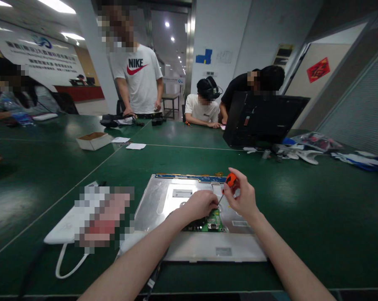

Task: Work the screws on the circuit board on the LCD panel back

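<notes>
My right hand [243,198] grips a screwdriver [231,179] with an orange and black handle. Its thin shaft slants down to the left, toward the fingertips of my left hand [204,202]. The left fingers are curled together beside the shaft's lower end; what they pinch, if anything, is hidden. Beneath both hands lies a flat metal display panel [208,246], back side up. A green circuit board [212,223] with connectors sits on the panel's middle, partly covered by my left hand and forearm. Along the far edge runs a narrow blue circuit strip [176,177].
Left of the panel are a white device [62,228] and a looped white cable [71,276]. Farther back stand an open cardboard box [95,142] and a large black monitor [267,119]. Plastic bags [317,141] lie at right. Several people are around the green table [317,209].
</notes>
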A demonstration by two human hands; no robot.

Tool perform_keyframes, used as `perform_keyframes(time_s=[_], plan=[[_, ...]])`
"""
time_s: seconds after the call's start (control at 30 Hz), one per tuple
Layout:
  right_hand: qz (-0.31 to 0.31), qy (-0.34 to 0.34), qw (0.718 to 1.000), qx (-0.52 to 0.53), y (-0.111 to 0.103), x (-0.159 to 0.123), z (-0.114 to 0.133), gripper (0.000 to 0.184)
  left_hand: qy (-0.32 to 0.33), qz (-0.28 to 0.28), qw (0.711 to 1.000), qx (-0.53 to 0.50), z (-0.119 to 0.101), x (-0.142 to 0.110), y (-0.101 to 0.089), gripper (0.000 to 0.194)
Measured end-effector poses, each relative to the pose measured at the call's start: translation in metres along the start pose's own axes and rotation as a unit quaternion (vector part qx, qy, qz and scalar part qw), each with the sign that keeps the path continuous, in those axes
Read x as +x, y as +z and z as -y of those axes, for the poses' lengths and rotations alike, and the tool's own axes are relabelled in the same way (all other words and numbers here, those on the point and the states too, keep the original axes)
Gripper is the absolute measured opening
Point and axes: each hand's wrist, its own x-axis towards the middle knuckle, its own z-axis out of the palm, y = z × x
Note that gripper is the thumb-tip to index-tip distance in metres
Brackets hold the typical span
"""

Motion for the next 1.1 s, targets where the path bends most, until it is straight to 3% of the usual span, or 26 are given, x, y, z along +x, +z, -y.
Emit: perform_keyframes(time_s=[0.27,0.6,0.9,1.1], plan=[[-0.021,-0.022,0.999,-0.031,0.0026,0.0000,-0.0031,0.044,0.001,-0.004,1.000,-0.006,0.0006,-0.0007,0.0002,0.008],[0.024,0.004,0.999,0.027,-0.0012,-0.0011,-0.0014,0.049,0.002,-0.004,1.000,-0.001,0.0004,-0.0006,0.0001,0.009],[-0.024,-0.018,0.999,-0.032,0.0028,-0.0003,-0.0027,0.044,-0.004,-0.003,1.000,-0.003,0.0016,-0.0002,0.0015,0.008],[-0.023,-0.019,0.999,-0.029,0.0019,0.0012,-0.0005,0.043,-0.005,-0.006,1.000,-0.001,0.0007,-0.0006,0.0005,0.008]])
